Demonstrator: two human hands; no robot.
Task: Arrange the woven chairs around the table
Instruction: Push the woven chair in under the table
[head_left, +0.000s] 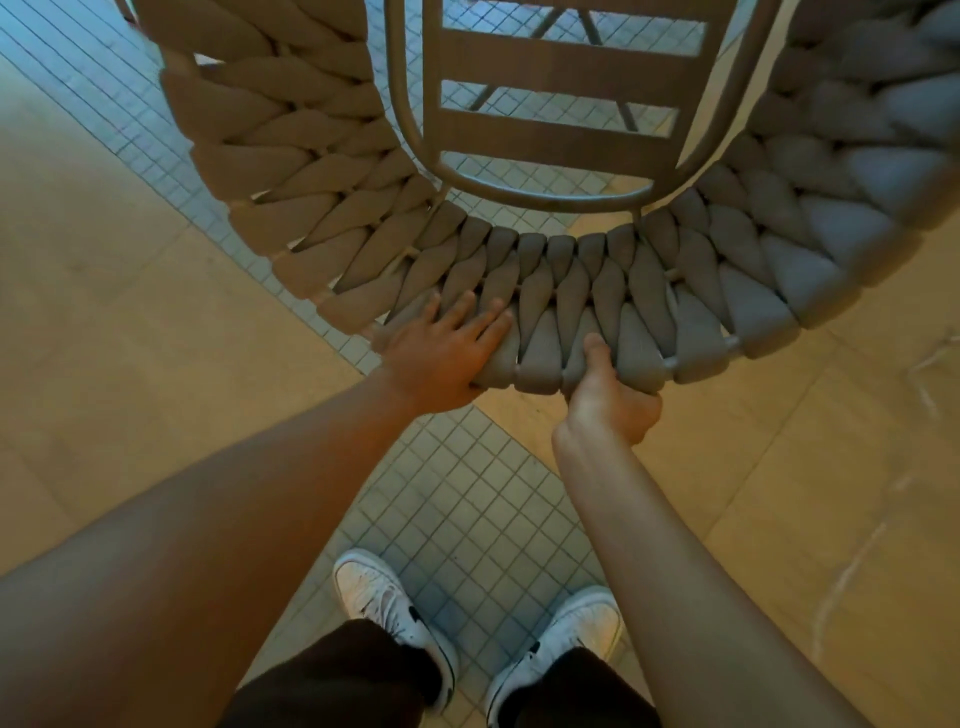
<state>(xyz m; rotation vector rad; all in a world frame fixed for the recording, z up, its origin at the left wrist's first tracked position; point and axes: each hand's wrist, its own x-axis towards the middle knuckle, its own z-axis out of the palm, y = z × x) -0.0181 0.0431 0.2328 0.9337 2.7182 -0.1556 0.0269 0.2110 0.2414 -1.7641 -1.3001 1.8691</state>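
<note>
Both hands grip the curved back of a woven chair (545, 291) seen from directly above.

The left hand (441, 358) lies spread over the top of the thick braided backrest, fingers (467, 317) flat on the weave and thumb tucked under the rim. The right hand (608, 389), just beside it, is closed on the same rim from below, its thumb pressed against the braid. The chair stands directly in front of the person, its slatted seat (561, 104) and rounded metal frame visible inside the horseshoe of cording. Below, two white sneakers (395, 608) stand on a strip of small grey tiles (467, 493) bordered by larger tan floor slabs (104, 312).
</note>
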